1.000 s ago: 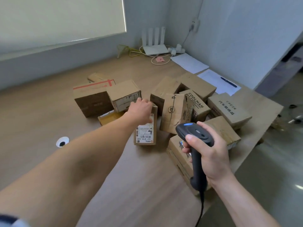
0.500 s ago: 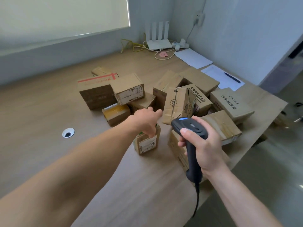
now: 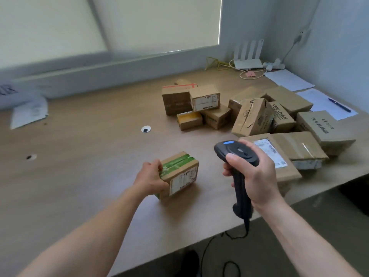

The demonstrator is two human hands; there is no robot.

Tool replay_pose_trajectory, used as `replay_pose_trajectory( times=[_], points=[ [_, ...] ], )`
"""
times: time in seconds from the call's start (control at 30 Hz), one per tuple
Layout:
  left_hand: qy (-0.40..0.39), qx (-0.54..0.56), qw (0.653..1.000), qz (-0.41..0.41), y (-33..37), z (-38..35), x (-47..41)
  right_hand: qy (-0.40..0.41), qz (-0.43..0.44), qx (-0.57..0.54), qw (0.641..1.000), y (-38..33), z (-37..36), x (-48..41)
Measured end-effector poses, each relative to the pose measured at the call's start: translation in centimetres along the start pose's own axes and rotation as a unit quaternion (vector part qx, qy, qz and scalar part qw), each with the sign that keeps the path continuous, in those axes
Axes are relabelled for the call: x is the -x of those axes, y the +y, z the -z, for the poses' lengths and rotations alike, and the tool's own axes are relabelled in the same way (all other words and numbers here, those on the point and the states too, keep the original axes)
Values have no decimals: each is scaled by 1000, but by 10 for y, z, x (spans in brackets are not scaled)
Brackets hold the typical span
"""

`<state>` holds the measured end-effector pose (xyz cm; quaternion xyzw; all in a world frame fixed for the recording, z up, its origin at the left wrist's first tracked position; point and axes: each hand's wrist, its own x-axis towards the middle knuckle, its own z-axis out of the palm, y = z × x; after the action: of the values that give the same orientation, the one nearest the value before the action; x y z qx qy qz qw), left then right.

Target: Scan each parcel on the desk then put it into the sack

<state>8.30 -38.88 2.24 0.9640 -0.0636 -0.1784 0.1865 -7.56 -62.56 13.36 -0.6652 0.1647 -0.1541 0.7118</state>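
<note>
Gripping parcel (image 3: 179, 172), left hand (image 3: 150, 177) hides end

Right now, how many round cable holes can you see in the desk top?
2. One hole sits just left of the parcel pile; the second hole is far to the left on the desk. Parcels may hide others.
</note>
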Motion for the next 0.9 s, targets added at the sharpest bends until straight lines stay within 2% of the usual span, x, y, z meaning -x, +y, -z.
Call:
replay_pose_trajectory(
  times=[0.17,0.27,0.43,0.6,0.67,0.73,0.8,0.9],
  points=[
    [-1,34,997,70,-53,-32,75,-54,-23,4,998,7,-15,52],
    [8,40,996,82,-69,-44,102,-74,-32,3,997,6,-26,73],
    [12,7,999,45,-70,-50,114,-83,-46,12,995,14,-44,93],
    [-31,-66,997,-1,-66,-42,107,-59,-55,12,997,22,-60,109],
    [-48,-64,997,-9,-68,-38,104,-49,-55,19,997,24,-66,116],
    [-51,-20,998,-4,-76,-33,105,-40,-52,18,998,25,-73,124],
    [-51,76,996,14,-88,-26,107,-26,-50,12,998,25,-82,131],
    [-46,229,972,34,-111,-11,114,-15,-46,0,999,20,-97,139]
  ],
)
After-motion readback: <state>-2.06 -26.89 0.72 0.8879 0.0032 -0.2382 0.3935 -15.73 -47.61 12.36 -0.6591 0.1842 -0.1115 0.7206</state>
